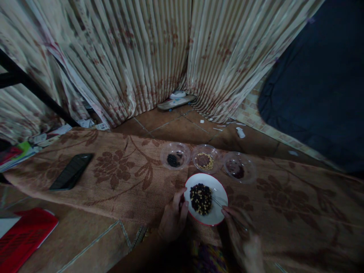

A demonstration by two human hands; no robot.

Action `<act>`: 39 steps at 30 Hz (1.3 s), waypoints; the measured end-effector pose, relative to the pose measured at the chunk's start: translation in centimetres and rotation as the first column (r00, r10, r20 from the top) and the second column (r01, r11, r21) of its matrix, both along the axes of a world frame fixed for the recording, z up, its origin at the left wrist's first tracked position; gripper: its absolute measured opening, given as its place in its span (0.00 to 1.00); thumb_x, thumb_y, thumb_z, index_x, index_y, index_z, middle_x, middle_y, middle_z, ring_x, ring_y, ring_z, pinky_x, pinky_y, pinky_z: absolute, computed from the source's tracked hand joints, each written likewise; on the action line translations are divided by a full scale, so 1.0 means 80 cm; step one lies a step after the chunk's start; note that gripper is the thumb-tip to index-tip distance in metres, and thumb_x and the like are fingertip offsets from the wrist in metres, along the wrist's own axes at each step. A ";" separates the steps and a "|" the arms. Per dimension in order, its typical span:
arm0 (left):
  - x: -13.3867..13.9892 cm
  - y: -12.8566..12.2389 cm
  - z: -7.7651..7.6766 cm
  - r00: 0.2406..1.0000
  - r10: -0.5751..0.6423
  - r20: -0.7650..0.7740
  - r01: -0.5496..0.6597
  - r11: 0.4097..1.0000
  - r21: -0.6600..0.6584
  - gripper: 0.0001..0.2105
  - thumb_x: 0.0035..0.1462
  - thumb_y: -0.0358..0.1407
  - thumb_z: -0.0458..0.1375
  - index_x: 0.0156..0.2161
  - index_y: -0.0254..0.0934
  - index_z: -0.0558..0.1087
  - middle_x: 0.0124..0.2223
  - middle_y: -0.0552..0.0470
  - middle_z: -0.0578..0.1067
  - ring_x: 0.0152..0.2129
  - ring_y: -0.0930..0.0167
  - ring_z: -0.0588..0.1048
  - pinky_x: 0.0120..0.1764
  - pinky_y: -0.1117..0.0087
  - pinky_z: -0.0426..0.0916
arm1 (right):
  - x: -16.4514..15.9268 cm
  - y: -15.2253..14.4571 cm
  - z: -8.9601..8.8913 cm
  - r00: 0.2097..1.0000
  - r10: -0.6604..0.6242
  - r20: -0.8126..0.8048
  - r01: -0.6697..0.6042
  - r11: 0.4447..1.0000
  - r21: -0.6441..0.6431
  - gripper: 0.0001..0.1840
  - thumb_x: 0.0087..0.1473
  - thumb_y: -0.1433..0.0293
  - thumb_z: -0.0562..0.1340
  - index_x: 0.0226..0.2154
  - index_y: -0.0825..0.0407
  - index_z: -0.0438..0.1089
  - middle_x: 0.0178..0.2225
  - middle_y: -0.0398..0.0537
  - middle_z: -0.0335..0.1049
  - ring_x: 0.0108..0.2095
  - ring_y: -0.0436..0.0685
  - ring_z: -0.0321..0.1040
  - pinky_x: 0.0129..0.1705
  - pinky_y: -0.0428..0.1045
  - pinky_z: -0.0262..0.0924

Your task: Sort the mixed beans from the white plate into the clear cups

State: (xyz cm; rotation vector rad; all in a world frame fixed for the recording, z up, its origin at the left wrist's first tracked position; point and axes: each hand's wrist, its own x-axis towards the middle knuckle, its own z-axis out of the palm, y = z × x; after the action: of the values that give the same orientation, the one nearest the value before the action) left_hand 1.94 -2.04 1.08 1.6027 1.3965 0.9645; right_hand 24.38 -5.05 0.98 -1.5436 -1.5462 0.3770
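A white plate with a red rim [220, 187] sits at the front of the cloth-covered table, with a heap of mixed dark and pale beans [201, 199] on its left half. My left hand [174, 218] pinches the plate's left edge between thumb and fingers. In my right hand [240, 231], at the plate's lower right, are thin metal tweezers [218, 202] whose tips reach to the heap. Behind the plate stand three clear plastic bowls: the left bowl [186, 151] with black beans, the middle bowl [216, 153] with yellow beans, the right bowl [250, 168] with dark red beans.
A black phone [71, 171] lies on the left of the patterned tablecloth [119, 201]. Red packaging [31, 235] is at the lower left. Beyond the table are a skateboard [176, 102], white scraps on the tiled floor and striped curtains [142, 57]. Dark fabric [318, 83] hangs at right.
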 end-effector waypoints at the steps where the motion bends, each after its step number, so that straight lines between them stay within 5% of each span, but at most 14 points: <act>1: 0.000 0.000 -0.001 1.000 -0.003 0.001 0.003 1.000 0.002 0.18 0.67 0.35 0.45 0.59 0.38 0.60 0.47 0.49 0.76 0.39 0.70 0.77 0.46 0.68 0.70 | 0.000 0.000 0.000 1.000 0.004 -0.003 -0.004 1.000 -0.009 0.10 0.58 0.63 0.62 0.37 0.48 0.78 0.39 0.50 0.76 0.37 0.56 0.75 0.40 0.50 0.71; 18: 0.000 0.000 -0.001 1.000 0.005 -0.028 -0.005 1.000 -0.005 0.18 0.66 0.35 0.45 0.59 0.38 0.60 0.46 0.49 0.77 0.38 0.70 0.77 0.45 0.68 0.70 | -0.004 0.004 0.009 0.999 -0.024 0.041 0.023 0.999 0.027 0.09 0.58 0.63 0.62 0.35 0.48 0.78 0.37 0.49 0.76 0.37 0.55 0.75 0.39 0.48 0.70; 31: -0.001 -0.001 0.002 1.000 0.016 -0.020 -0.016 1.000 -0.012 0.18 0.66 0.35 0.46 0.59 0.38 0.61 0.44 0.49 0.78 0.37 0.70 0.78 0.44 0.68 0.71 | 0.000 -0.001 -0.005 1.000 -0.025 0.019 0.024 0.999 0.026 0.08 0.58 0.64 0.62 0.36 0.47 0.78 0.39 0.49 0.76 0.38 0.55 0.74 0.40 0.50 0.70; 39: 0.000 0.000 -0.001 1.000 0.025 -0.015 -0.025 0.999 -0.020 0.18 0.66 0.35 0.46 0.59 0.38 0.61 0.48 0.48 0.77 0.42 0.69 0.77 0.47 0.68 0.71 | -0.003 -0.003 0.011 0.993 -0.092 -0.070 0.091 0.996 -0.011 0.11 0.57 0.61 0.62 0.33 0.50 0.77 0.37 0.51 0.76 0.36 0.56 0.75 0.37 0.49 0.70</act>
State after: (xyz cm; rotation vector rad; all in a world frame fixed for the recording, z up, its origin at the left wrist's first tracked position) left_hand 1.94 -2.06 0.98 1.5842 1.4347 0.9524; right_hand 24.14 -5.26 1.83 -1.5845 -1.4163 0.3812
